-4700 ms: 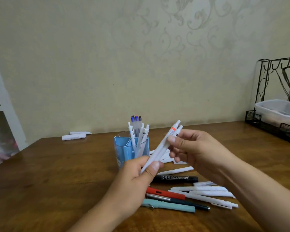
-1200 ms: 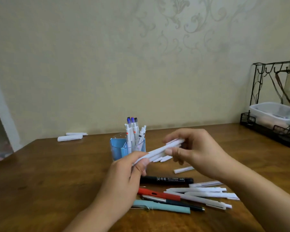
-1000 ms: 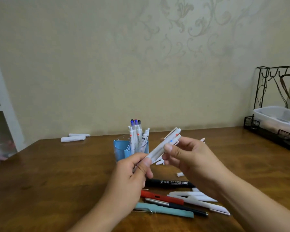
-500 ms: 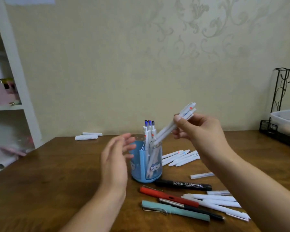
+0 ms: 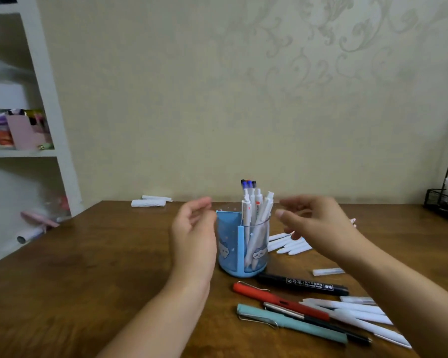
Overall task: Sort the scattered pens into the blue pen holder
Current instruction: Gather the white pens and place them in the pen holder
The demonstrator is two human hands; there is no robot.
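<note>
On the brown table [image 5: 88, 267], the blue pen holder [image 5: 242, 250] at centre is part-filled with white pens [image 5: 254, 218], flanked by the left hand [image 5: 193, 241] and right hand [image 5: 318, 223], both relaxed and empty, while scattered pens [image 5: 292, 311] from 3 to 5 o'clock are judged outstanding.

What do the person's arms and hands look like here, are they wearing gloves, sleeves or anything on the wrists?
Both are bare. The left hand and the right hand wear no gloves, and no rings show. The forearms are uncovered as far as the bottom edge of the picture: no sleeves, watch or bracelets in view. The fingernails look short and unpainted, though both hands are slightly blurred.
</note>
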